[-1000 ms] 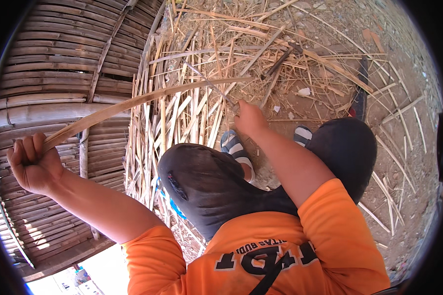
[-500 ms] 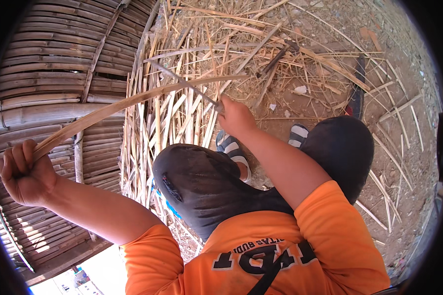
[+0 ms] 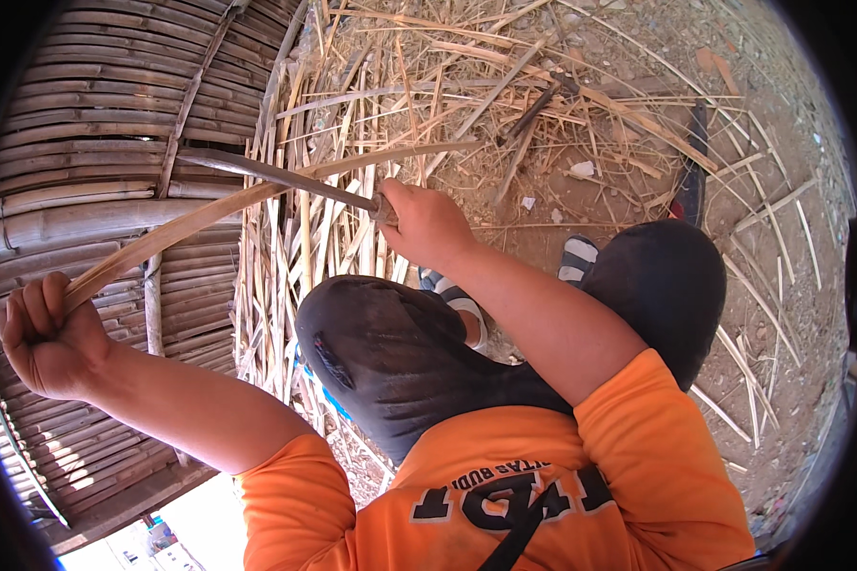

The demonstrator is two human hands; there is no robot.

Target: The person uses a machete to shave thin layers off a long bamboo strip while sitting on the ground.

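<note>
At the far left my left hand point(image 3: 55, 335) is closed round the near end of a long, flat bamboo strip point(image 3: 186, 221). The strip slants up to the right, and its tip hangs free over the ground litter. My right hand point(image 3: 427, 224) grips the handle of a long-bladed knife point(image 3: 290, 178), whose blade points left and crosses the strip around its middle. Whether the edge touches the strip or only overlaps it from above, I cannot tell.
A bamboo slat platform point(image 3: 76, 214) stands at the left. Many split bamboo strips point(image 3: 328, 224) lie beside it. Shavings and scraps point(image 3: 505, 71) cover the ground ahead. A dark, long object point(image 3: 697, 157) lies by my right knee point(image 3: 662, 295). My sandalled foot point(image 3: 578, 259) rests on the dirt.
My right hand has moved left and slightly nearer, carrying the knife along the bamboo strip toward my left hand. The left hand has hardly moved.
</note>
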